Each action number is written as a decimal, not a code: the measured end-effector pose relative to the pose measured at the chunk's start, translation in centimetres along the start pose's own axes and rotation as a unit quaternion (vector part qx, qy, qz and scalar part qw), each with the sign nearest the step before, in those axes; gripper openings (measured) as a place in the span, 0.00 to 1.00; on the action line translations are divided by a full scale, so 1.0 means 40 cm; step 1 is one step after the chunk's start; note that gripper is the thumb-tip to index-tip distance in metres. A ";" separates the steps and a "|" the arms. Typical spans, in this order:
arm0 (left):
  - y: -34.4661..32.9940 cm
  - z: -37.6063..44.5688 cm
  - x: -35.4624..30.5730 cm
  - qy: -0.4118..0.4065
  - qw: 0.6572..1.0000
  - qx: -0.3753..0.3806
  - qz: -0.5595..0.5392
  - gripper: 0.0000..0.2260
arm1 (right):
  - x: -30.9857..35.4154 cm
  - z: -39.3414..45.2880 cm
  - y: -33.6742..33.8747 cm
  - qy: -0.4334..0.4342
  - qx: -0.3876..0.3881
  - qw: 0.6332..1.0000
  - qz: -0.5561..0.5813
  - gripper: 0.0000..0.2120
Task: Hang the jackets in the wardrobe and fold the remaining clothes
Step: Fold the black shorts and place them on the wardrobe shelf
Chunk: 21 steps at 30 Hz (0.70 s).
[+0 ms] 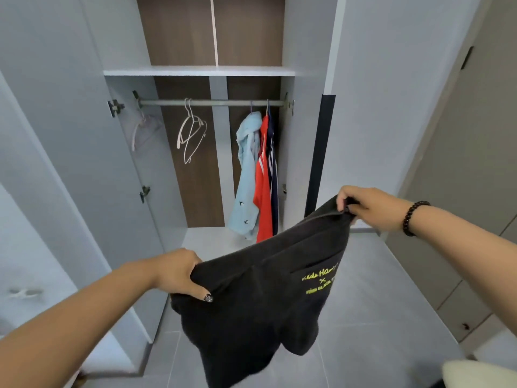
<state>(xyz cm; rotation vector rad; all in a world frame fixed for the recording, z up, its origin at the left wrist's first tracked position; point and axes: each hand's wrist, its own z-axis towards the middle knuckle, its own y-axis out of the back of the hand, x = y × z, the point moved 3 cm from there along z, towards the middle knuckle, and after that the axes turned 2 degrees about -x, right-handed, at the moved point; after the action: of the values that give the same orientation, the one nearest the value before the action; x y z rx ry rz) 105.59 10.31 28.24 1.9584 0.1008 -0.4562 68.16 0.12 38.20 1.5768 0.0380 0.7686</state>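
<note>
A black garment [251, 298] with yellow-green lettering hangs stretched between my hands in front of the open wardrobe. My left hand [179, 273] grips its lower left corner. Higher up, my right hand [361, 204] pinches its upper right corner. Inside the wardrobe a rail [209, 102] carries a light blue jacket [246, 175], a red jacket [263, 180] and a dark navy one [273, 175] at the right end. Two empty white hangers [191, 133] hang mid-rail, and a pale pink hanger [142, 127] at the left.
The wardrobe doors stand open: the left door [84, 135] and the right door [377, 93] with a dark edge strip [320, 152]. A white shelf [198, 70] sits above the rail. Grey floor tiles [377, 303] lie below. A white object [475, 373] shows at the bottom right.
</note>
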 end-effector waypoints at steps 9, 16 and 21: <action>0.000 0.130 0.071 0.020 0.944 -0.036 0.328 0.24 | -0.102 0.034 -0.121 -0.029 -0.021 0.998 -0.055 0.17; -0.211 0.267 0.143 0.046 0.954 -0.127 0.267 0.16 | -0.318 0.065 -0.403 -0.005 0.041 0.989 -0.139 0.14; -0.391 0.332 0.208 0.051 0.917 -0.145 0.368 0.06 | -0.468 0.034 -0.603 -0.013 0.010 0.989 -0.144 0.13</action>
<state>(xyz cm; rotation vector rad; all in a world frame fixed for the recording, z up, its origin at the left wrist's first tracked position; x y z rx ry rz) 105.40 3.94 7.05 1.5762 -0.4680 0.1563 64.19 -5.17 8.35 1.5583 0.2492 0.5218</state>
